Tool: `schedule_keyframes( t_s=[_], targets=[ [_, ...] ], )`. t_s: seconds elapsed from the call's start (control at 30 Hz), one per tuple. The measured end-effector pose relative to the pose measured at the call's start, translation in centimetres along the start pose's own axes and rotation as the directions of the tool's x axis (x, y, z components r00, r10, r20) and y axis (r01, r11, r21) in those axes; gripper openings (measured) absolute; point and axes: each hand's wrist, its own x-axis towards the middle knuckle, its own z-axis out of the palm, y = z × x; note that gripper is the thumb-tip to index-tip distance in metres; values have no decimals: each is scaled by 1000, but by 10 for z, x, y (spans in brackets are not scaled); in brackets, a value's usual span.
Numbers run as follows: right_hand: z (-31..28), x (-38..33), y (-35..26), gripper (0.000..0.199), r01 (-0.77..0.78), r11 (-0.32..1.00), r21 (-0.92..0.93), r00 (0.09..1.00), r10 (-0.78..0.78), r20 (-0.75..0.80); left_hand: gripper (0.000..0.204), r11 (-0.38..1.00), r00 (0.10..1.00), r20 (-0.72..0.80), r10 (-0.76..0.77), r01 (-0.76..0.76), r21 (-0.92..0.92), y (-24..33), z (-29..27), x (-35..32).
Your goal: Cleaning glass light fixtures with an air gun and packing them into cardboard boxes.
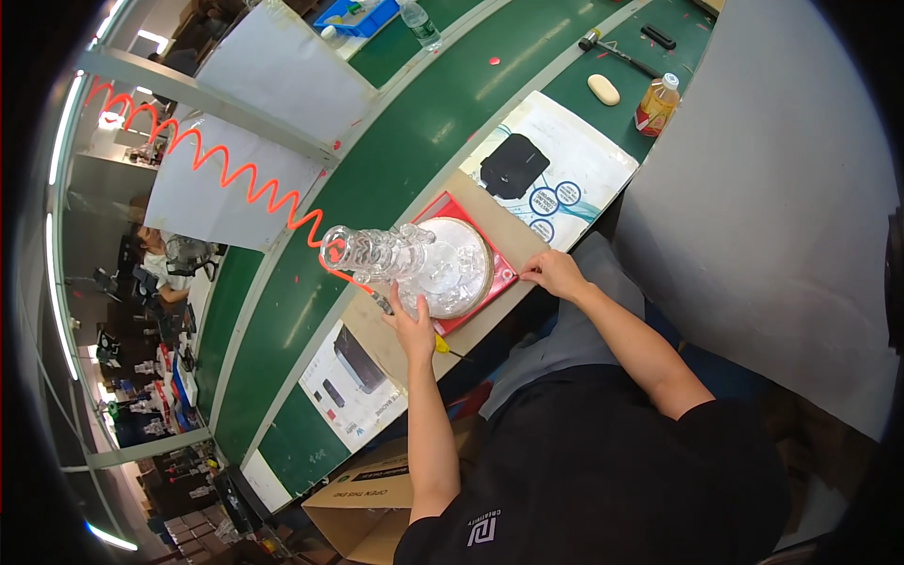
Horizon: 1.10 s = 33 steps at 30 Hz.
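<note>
A clear, glass-like tower (375,252) with ringed tiers rises from a wide round base (461,250). Under it sits a shallow red tray (508,275), which rests on a brown cardboard sheet (513,240). My left hand (411,330) lies at the near left side of the base, thumb and forefinger spread against the clear material. My right hand (557,274) has its fingers closed at the tray's near right corner; exactly how much they grip is partly hidden. Beside my left wrist a yellow-handled tool (441,345) shows in part.
An orange coiled air hose (226,169) with a metal nozzle (381,303) reaches the left side. Printed panels (603,160) flank the cardboard. A drink bottle (656,105), a hammer (617,52) and a cream oval object (603,89) stand at far right. Beyond runs a green conveyor (395,151).
</note>
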Motion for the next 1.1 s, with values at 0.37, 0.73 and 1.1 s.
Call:
schedule_keyframes(
  t_s=[0.37,0.73,1.1],
  targets=[
    [9,-1,-31,21,-11,783,622,939,222,-263,59,1000,1000,7,8,-8,30,-7,1,2],
    [8,-17,-21,19,-72,576,814,973,221,-70,61,1000,1000,18,8,-8,7,-4,1,1],
    [10,-20,-9,23,42,932,361,997,-14,-82,60,1000,1000,-7,15,-15,11,-3,2,2]
  ],
)
